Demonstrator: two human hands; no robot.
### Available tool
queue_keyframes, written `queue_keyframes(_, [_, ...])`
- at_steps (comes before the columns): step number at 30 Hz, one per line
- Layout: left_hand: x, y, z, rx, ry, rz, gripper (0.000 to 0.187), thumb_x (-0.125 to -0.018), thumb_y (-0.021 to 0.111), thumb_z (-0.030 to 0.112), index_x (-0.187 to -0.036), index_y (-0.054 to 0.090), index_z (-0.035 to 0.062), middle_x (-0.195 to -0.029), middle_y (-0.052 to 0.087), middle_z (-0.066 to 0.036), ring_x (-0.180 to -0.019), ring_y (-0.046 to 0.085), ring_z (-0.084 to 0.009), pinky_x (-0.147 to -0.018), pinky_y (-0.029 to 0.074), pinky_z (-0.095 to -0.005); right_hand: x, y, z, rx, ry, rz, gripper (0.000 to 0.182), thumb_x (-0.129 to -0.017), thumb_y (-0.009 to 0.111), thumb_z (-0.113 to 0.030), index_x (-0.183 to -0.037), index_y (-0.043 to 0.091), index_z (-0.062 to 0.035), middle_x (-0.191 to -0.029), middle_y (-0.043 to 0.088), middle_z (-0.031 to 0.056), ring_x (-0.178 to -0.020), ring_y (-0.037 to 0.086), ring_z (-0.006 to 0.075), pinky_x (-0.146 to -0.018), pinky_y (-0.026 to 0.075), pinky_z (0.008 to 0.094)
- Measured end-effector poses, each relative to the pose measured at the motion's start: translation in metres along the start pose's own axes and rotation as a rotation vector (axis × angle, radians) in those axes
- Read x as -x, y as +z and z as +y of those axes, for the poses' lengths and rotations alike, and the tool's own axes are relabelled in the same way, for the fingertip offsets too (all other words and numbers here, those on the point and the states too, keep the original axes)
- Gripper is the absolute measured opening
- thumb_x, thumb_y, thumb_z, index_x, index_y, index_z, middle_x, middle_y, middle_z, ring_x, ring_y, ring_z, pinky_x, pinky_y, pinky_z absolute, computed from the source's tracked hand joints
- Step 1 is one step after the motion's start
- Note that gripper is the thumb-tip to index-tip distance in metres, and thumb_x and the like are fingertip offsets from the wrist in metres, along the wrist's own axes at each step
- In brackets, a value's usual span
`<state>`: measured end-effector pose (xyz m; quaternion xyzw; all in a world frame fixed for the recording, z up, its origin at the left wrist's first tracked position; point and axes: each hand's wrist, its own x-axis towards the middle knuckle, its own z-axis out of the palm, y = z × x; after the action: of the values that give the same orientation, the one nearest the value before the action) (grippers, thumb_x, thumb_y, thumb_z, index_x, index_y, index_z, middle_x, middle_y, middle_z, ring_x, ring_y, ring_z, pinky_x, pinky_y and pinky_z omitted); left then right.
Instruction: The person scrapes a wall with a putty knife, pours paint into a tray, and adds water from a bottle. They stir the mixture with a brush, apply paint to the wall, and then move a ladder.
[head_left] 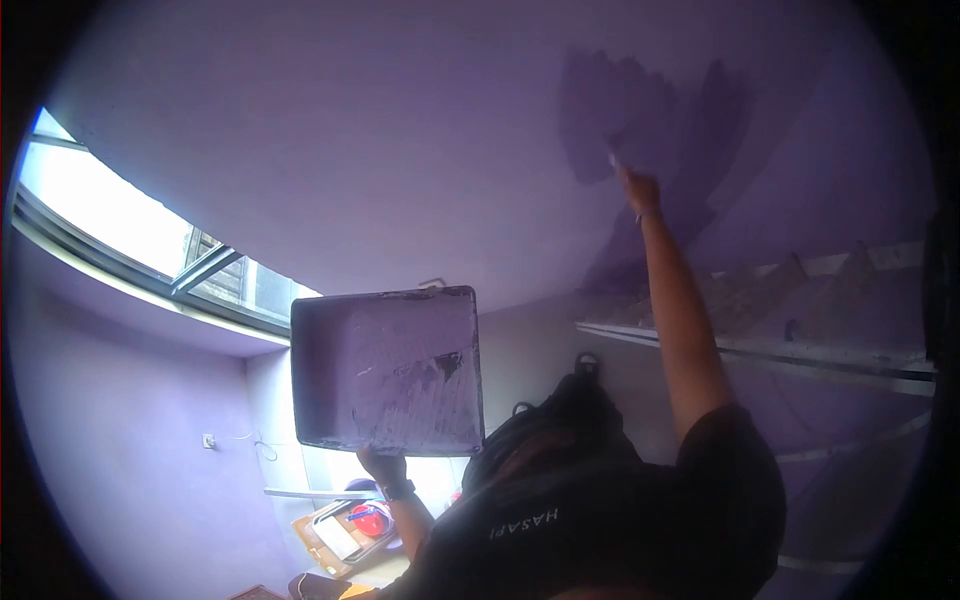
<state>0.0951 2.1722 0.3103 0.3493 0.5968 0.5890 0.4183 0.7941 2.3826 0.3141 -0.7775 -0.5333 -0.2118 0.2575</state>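
My left hand (383, 465) is closed on the lower edge of a paint tray (350, 370). The tray is rectangular, coated in purple paint, and tilted so its inside faces me. Reaching far up and to the right, my right hand (640, 190) is closed round a slim handled tool that looks like a paintbrush (614, 159). Motion blurs its tip, which lies against or close to a purple wall (400, 150). Around that tip is a darker, wet-looking paint patch (620, 105), with more dark streaks to its right.
A bright window (120, 205) with a grey frame runs along the left. Below it, a socket (208, 440) sits on a lilac wall. Lower down are a red container (368, 518) and trays on a brown board (312, 548). A long pale ledge (800, 362) stretches across the right.
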Motion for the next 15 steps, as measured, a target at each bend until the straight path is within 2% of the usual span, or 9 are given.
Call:
queue_keyframes(2, [-0.010, -0.018, -0.014, -0.121, 0.069, -0.194, 0.050, -0.077, 0.049, 0.031, -0.118, 0.048, 0.0010, -0.113, 0.055, -0.011, -0.102, 0.055, -0.0250, -0.085, 0.047, -0.0400, 0.038, 0.023, 0.012, 0.068, 0.147, -0.388, 0.036, -0.093, 0.038, -0.034, -0.087, 0.063, -0.0088, -0.079, 0.065, 0.0154, -0.072, 0.062, 0.0363, -0.067, 0.050, 0.0464])
queue_keyframes(3, [-0.012, -0.016, -0.012, -0.123, 0.073, -0.196, 0.050, -0.077, 0.049, 0.031, -0.118, 0.048, 0.0010, -0.113, 0.055, -0.011, -0.102, 0.055, -0.0250, -0.085, 0.047, -0.0400, 0.025, 0.022, 0.015, 0.066, 0.151, -0.385, 0.036, -0.093, 0.038, -0.034, -0.087, 0.063, -0.0088, -0.079, 0.065, 0.0154, -0.072, 0.062, 0.0363, -0.067, 0.050, 0.0464])
queue_keyframes(6, [-0.001, -0.018, 0.008, -0.112, 0.022, -0.176, 0.053, -0.077, 0.049, 0.032, -0.119, 0.048, -0.0002, -0.115, 0.054, -0.011, -0.102, 0.056, -0.0243, -0.085, 0.048, -0.0401, -0.024, -0.042, 0.005, 0.121, 0.016, -0.107, 0.037, -0.091, 0.043, -0.036, -0.087, 0.066, -0.0075, -0.078, 0.066, 0.0148, -0.064, 0.061, 0.0328, -0.063, 0.048, 0.0437])
queue_keyframes(7, [0.005, -0.004, 0.018, 0.053, 0.017, -0.077, 0.037, -0.073, 0.058, 0.016, -0.106, 0.056, -0.0015, -0.095, 0.059, -0.008, -0.085, 0.057, -0.0188, -0.072, 0.048, -0.0337, -0.051, -0.107, -0.022, -0.608, 0.430, -0.074, 0.042, -0.089, 0.046, -0.041, -0.086, 0.068, -0.0057, -0.073, 0.065, 0.0139, -0.055, 0.055, 0.0261, -0.060, 0.045, 0.0404])
queue_keyframes(9, [0.005, -0.001, 0.013, 0.225, 0.019, 0.012, 0.024, -0.069, 0.066, 0.000, -0.093, 0.064, -0.0029, -0.076, 0.064, -0.005, -0.067, 0.059, -0.0134, -0.059, 0.047, -0.0274, -0.063, -0.181, -0.054, -0.970, 0.441, 0.238, 0.042, -0.088, 0.048, -0.041, -0.085, 0.069, -0.0043, -0.068, 0.063, 0.0133, -0.051, 0.047, 0.0219, -0.056, 0.043, 0.0373])
queue_keyframes(11, [-0.001, -0.020, -0.009, -0.454, 0.431, -0.005, 0.037, -0.072, 0.063, 0.003, -0.107, 0.057, -0.0024, -0.092, 0.062, -0.010, -0.077, 0.059, -0.0150, -0.063, 0.048, -0.0275, -0.050, -0.155, -0.046, -0.971, 0.465, 0.213, 0.040, -0.088, 0.050, -0.040, -0.085, 0.069, -0.0043, -0.068, 0.063, 0.0132, -0.052, 0.049, 0.0221, -0.056, 0.043, 0.0361])
queue_keyframes(12, [0.005, -0.015, 0.005, -0.480, 0.420, -0.013, 0.037, -0.072, 0.063, 0.003, -0.107, 0.057, -0.0024, -0.092, 0.062, -0.010, -0.077, 0.059, -0.0150, -0.063, 0.048, -0.0275, -0.039, -0.130, -0.039, -0.967, 0.493, 0.172, 0.039, -0.087, 0.052, -0.039, -0.086, 0.069, -0.0043, -0.068, 0.063, 0.0130, -0.052, 0.051, 0.0224, -0.056, 0.043, 0.0348])
queue_keyframes(14, [0.023, 0.018, 0.039, 0.619, -0.189, 0.001, 0.038, -0.079, 0.054, 0.020, -0.112, 0.050, 0.0003, -0.105, 0.055, -0.012, -0.090, 0.055, -0.0199, -0.074, 0.048, -0.0339, 0.010, -0.041, -0.016, -0.830, 0.421, 0.129, 0.039, -0.088, 0.051, -0.041, -0.086, 0.069, -0.0054, -0.069, 0.063, 0.0139, -0.056, 0.056, 0.0269, -0.058, 0.044, 0.0367])
queue_keyframes(15, [0.025, 0.018, 0.028, 0.609, -0.191, 0.007, 0.038, -0.079, 0.054, 0.020, -0.112, 0.050, 0.0003, -0.105, 0.055, -0.012, -0.090, 0.055, -0.0199, -0.074, 0.048, -0.0339, 0.042, 0.028, 0.011, -0.409, 0.309, -0.030, 0.042, -0.090, 0.045, -0.042, -0.085, 0.069, -0.0079, -0.071, 0.063, 0.0156, -0.065, 0.061, 0.0324, -0.063, 0.046, 0.0403])
